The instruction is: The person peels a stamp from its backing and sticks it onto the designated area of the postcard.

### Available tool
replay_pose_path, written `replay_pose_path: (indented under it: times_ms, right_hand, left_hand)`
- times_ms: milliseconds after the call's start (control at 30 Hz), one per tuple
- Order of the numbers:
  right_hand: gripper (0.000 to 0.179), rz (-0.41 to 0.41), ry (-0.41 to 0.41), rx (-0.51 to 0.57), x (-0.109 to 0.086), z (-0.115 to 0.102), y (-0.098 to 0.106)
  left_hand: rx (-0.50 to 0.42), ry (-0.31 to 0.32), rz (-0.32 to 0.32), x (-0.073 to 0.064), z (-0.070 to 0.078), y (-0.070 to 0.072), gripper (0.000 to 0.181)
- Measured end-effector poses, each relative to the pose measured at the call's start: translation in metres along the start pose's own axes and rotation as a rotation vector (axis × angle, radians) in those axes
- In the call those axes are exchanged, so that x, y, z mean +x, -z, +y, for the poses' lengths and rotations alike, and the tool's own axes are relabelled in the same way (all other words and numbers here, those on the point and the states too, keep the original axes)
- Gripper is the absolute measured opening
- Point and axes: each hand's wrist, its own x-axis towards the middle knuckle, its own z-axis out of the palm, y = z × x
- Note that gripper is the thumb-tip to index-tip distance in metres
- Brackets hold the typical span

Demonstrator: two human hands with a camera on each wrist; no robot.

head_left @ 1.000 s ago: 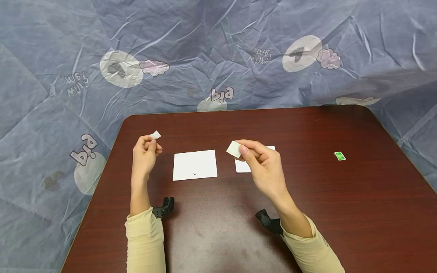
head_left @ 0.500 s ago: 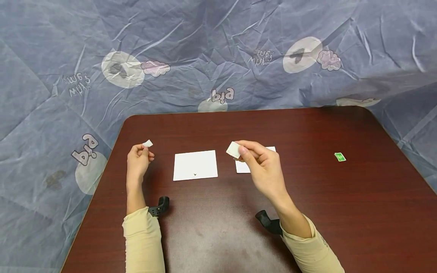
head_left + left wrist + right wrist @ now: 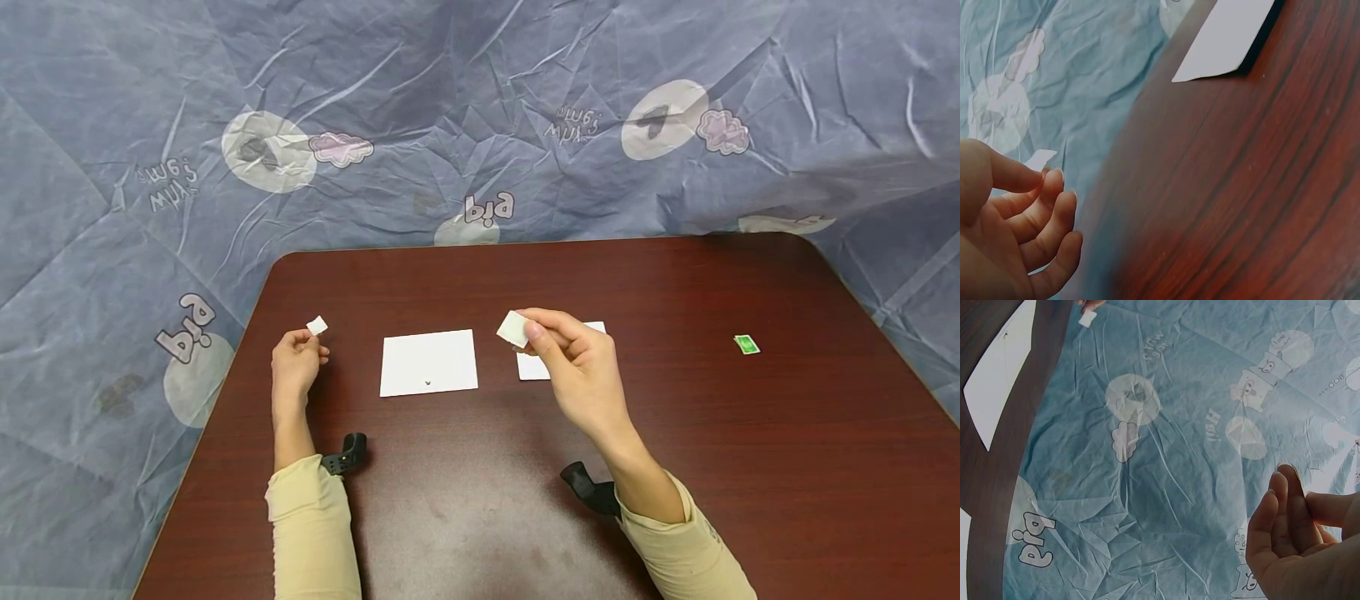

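Note:
Between thumb and fingers, my left hand [image 3: 295, 367] pinches a small white piece of paper [image 3: 317, 325] over the table's left side. The left wrist view shows the same scrap [image 3: 1041, 159] poking out past the thumb tip. My right hand [image 3: 581, 367] holds up another small off-white piece of paper [image 3: 513, 329], pinched by thumb and index finger. A white sheet [image 3: 428, 363] with a tiny dark mark near its front edge lies between the hands. Behind the right hand is a second white sheet [image 3: 534, 367], partly covered by that hand.
A small green card [image 3: 747, 344] lies far right on the dark reddish-brown table [image 3: 675, 283]. A crumpled blue-grey printed cloth [image 3: 420, 100] hangs behind the table and down its left side. Each wrist carries a black mount, such as the left one [image 3: 347, 454].
My left hand has moved left and a little toward me, carrying its piece of paper away from the sheet. The right hand stays in place with its own piece.

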Motion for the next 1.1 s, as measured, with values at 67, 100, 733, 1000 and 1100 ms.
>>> replay_pose_path:
  times_ms: [67,100,733,1000,1100]
  right_hand:
    - [0.017,0.001,-0.003,0.008,0.0,0.0,0.0]
    - [0.017,0.001,-0.004,0.011,0.0,-0.001,0.0]
    - [0.017,0.006,-0.011,-0.003,0.0,-0.002,0.002]
    - [0.017,0.0,-0.015,-0.005,0.0,-0.002,0.003]
    - [0.017,0.001,-0.017,-0.002,0.0,-0.002,0.003]
  left_hand:
    - [-0.005,0.006,-0.007,0.001,-0.001,0.001,0.024]
    - [-0.007,0.008,-0.01,0.001,-0.002,0.001,0.024]
    - [-0.133,-0.21,-0.098,-0.017,0.035,-0.005,0.023]
    - [-0.216,-0.375,-0.166,-0.046,0.071,-0.014,0.02]
    - [-0.241,-0.438,-0.209,-0.058,0.083,-0.021,0.019]
